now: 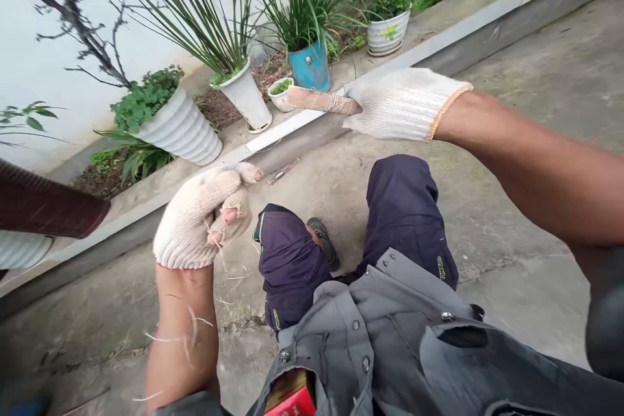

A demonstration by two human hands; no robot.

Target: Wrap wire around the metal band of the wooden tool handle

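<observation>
My right hand (402, 104), in a white knitted glove, is closed on one end of a short flat piece of wood (307, 99). Thin pale string (338, 103) is wound around the wood near my fingers. My left hand (205, 211) wears a similar glove with bare fingertips. Its fingers are curled, and thin pale strands (220, 248) trail from them. More loose strands (192, 322) show over my left forearm. My two hands are well apart, above and in front of my knees. The gloved palms are hidden.
Beyond a low curb (292, 136) stand a ribbed white planter (180, 127), a tall white pot (246, 94), a blue pot (311, 66) and smaller pots. A small thin object (283, 171) lies on the concrete ground. A red packet (295, 400) sticks out of my grey shirt's pocket.
</observation>
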